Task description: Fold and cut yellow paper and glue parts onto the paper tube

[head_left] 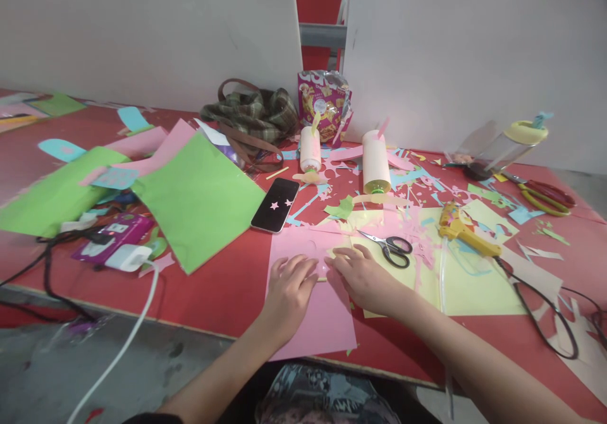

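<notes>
A pink paper sheet (pixel 313 329) lies at the table's front edge, under both hands. My left hand (pixel 290 285) rests on it with its fingers apart and slightly bent. From the other side, my right hand (pixel 361 277) reaches in, its fingers stretched out over the sheet. Between the fingertips is a short pale yellow strip (pixel 322 279); I cannot tell whether any finger touches it. Scissors with black handles (pixel 397 251) lie just beyond my right hand. A phone (pixel 275 205) with small pink paper stars on its screen lies beyond my left hand.
A yellow glue gun (pixel 467 231) lies on yellow paper (pixel 478 291), its cord trailing right. Two white paper-covered bottles (pixel 376 158) stand among scraps. Green sheets (pixel 196 196), a purple box (pixel 114 237) and a white charger (pixel 128 257) are left. Red-yellow scissors (pixel 545 196) lie far right.
</notes>
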### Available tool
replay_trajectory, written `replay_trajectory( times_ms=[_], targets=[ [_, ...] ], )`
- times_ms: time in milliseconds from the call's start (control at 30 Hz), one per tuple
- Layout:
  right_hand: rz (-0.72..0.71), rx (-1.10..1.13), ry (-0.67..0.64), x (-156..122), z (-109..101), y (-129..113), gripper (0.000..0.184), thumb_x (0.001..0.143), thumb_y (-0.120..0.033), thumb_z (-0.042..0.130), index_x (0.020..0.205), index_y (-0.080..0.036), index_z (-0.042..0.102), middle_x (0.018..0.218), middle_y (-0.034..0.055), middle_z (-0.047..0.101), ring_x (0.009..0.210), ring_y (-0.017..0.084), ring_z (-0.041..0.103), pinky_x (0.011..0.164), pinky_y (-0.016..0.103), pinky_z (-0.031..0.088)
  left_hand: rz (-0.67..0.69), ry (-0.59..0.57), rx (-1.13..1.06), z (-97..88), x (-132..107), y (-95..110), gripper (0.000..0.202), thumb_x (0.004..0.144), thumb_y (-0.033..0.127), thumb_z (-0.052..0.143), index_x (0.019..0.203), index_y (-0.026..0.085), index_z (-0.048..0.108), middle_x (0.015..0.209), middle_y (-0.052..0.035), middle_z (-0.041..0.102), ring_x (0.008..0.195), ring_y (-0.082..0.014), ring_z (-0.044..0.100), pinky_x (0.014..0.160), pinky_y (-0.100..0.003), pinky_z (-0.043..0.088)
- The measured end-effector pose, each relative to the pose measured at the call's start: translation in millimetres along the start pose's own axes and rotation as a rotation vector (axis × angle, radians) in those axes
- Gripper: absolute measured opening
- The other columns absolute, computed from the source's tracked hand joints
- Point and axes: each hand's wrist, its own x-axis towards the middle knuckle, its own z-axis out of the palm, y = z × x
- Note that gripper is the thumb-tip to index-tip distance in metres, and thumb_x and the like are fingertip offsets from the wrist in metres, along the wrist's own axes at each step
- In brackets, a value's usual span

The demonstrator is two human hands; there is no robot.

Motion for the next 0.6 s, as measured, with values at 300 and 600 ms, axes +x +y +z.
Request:
replay_trajectory(
  times_ms=[300,600],
  targets=[
    [0.007,0.035,-0.056,-1,3,6,0.04,0.072,-0.002,0.038,0.11,-0.014,0.042,0.103,0.0129,0.054,0.11,0.022,0.039,0.088,0.041,0.028,0.018,0.127,-0.293,-31.5,12,11,0.011,0.077,0.014,0.05,0.073,0.02,0.058,0.08,-0.0029,0.062,0.084,-0.0176,0.053,0.078,-0.035,0.038],
    [0.021,0.141,0.143,1,1,9,0.023,0.081,-0.014,0.035,0.102,-0.017,0.045,0.094,0.0094,0.058,0.106,0.021,0.043,0.091,0.047,0.027,-0.702,-0.051,-1.249,-29.5,49,9,0.009,0.07,0.023,0.056,0.067,0.017,0.05,0.063,0.0025,0.05,0.056,-0.009,0.048,0.053,-0.022,0.042]
  ],
)
